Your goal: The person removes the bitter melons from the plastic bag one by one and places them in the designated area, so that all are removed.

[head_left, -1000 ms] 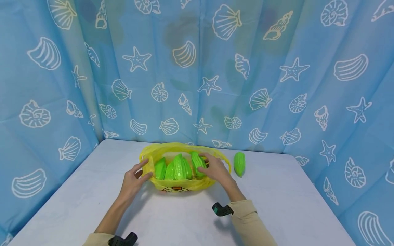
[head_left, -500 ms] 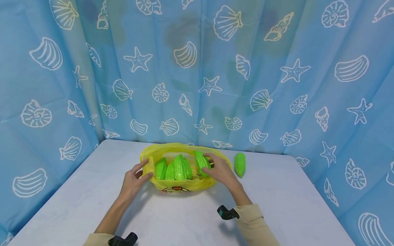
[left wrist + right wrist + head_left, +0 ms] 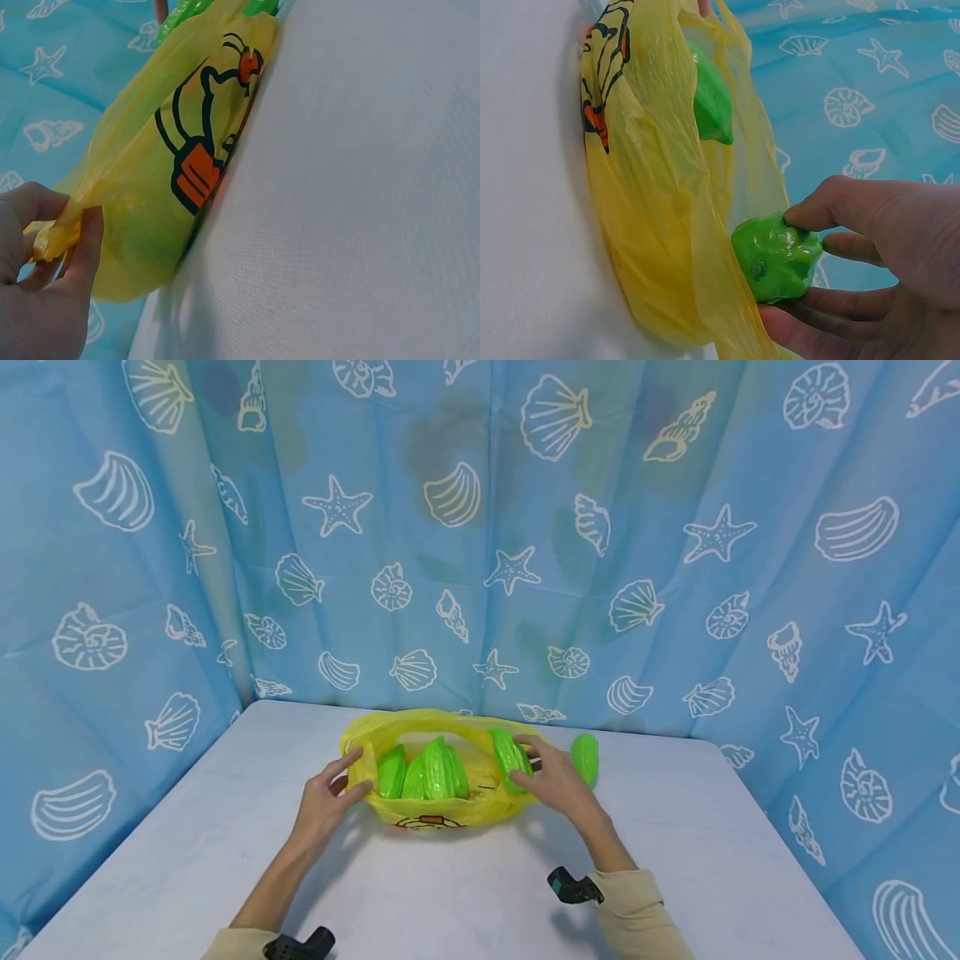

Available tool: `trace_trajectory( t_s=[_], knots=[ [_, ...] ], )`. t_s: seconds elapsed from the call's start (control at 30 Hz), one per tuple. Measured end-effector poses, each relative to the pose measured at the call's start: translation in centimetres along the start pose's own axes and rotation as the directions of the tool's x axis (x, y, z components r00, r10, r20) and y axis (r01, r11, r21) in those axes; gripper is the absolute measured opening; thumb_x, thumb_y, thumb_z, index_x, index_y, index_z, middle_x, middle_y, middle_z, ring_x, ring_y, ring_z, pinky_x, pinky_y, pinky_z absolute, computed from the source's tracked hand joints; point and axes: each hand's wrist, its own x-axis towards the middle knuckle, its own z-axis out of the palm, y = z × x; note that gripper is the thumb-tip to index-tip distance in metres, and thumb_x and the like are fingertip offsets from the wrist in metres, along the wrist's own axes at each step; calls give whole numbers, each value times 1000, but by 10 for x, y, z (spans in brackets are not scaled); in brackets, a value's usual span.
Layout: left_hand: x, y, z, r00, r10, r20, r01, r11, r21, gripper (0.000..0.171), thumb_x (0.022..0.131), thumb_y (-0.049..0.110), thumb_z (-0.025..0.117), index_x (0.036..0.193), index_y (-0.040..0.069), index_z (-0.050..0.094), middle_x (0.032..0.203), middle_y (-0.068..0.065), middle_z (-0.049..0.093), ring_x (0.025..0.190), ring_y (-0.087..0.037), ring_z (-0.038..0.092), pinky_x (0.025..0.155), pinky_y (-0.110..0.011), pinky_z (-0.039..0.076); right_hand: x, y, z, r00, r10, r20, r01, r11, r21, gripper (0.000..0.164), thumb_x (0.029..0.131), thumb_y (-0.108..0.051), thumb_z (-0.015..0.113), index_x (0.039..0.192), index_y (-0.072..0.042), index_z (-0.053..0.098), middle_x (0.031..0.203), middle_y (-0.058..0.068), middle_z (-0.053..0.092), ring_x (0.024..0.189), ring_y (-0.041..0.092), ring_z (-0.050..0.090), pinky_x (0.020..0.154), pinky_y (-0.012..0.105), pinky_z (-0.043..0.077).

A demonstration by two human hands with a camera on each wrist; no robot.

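Yellow plastic bag [image 3: 480, 812] at the head view's lower centre, with ridged green fruits [image 3: 437, 768] inside. The left hand [image 3: 324, 803] pinches its left edge; at its right end, the right hand [image 3: 561, 783] grips a single fruit [image 3: 511, 760], left of a loose fruit [image 3: 587, 755] on the white table [image 3: 450, 893].

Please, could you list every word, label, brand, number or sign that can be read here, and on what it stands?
No readable text.
Yellow bag: only a black-and-orange drawing, no letters.
Blue curtain: shells and starfish, no words.
Black wrist devices: too small to tell any marking.
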Motion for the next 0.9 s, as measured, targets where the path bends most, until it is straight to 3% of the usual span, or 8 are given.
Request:
trace_trajectory(
  t_s=[0.43, 0.9],
  knots=[
    [3, 4, -1, 1000, 16, 5, -16, 1000, 17, 58, 93, 13, 66, 148, 12, 45, 155, -11, 39, 133, -34, 49, 83, -7, 50, -7, 7, -18, 999, 43, 26, -43, 999, 17, 56, 91, -23, 68, 144, -17, 48, 129, 20, 62, 109, 32, 63, 84, 41, 58],
    [1, 0, 0, 1000, -25, -5, 25, 998, 51, 60, 93, 16, 66, 149, 16, 44, 156, -8, 37, 133, -32, 49, 85, -8, 49, -15, 23, -39, 999, 47, -1, -47, 999, 12, 59, 92, -24, 68, 146, -15, 45, 129, 24, 61, 110, 36, 64, 85, 42, 59]
  ],
)
